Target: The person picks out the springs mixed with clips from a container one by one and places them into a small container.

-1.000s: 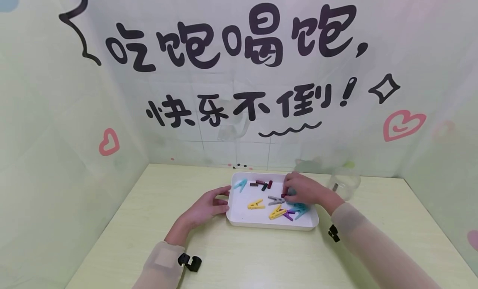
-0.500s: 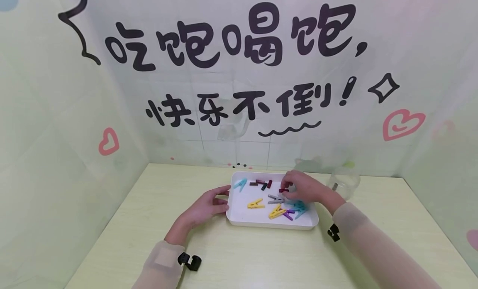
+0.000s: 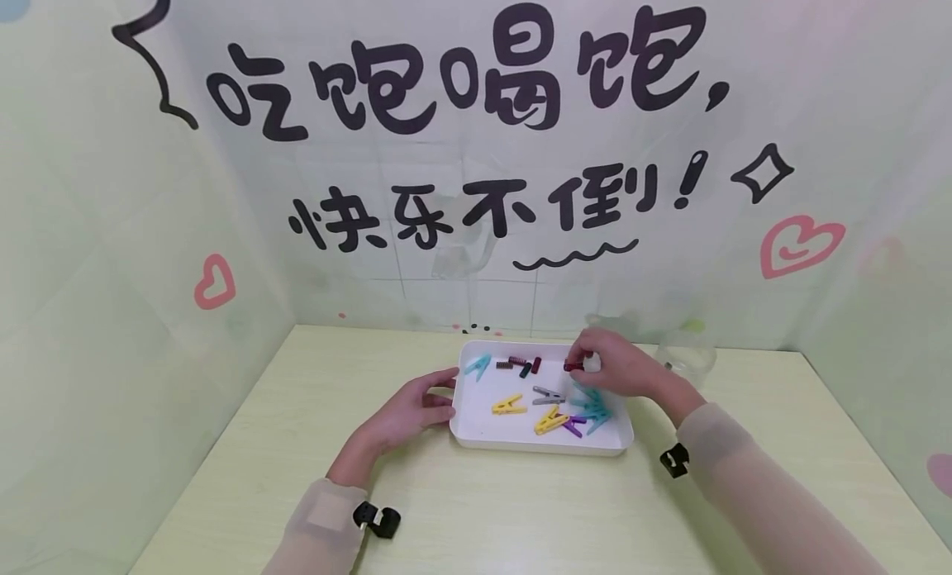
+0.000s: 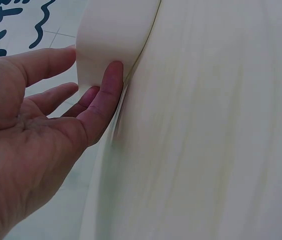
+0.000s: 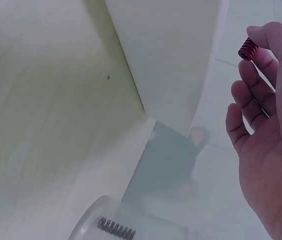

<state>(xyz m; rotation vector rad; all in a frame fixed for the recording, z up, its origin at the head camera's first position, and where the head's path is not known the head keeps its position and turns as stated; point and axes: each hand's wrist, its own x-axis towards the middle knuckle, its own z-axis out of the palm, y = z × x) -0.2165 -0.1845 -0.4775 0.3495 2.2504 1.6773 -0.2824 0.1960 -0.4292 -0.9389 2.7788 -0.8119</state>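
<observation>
A white tray (image 3: 476, 426) lies on the table. My left hand (image 3: 409, 410) rests its loosely bent fingertips against the tray's left wall. Over the tray's back right part, my right hand (image 3: 616, 362) pinches a dark red coil spring (image 5: 248, 50) between thumb and index finger; the other fingers are half curled. Inside the tray are a light blue clothespin (image 3: 478, 367), a yellow clothespin (image 3: 509, 406), a grey clothespin (image 3: 549, 396), a second yellow one overlapping a purple clothespin (image 3: 573, 427), and teal clothespins (image 3: 592, 411). Several red, brown and green springs (image 3: 525, 370) lie near its back edge.
A clear jar (image 3: 692, 360) stands just right of the tray, partly behind my right wrist. One dark spring (image 5: 116, 228) is inside it. A printed curtain (image 3: 461, 302) encloses the table (image 3: 446, 509) at the back and sides.
My right hand has lifted the red spring from the tray's right side and moved it up toward the back. More teal clothespins show beneath. The left hand stays against the tray.
</observation>
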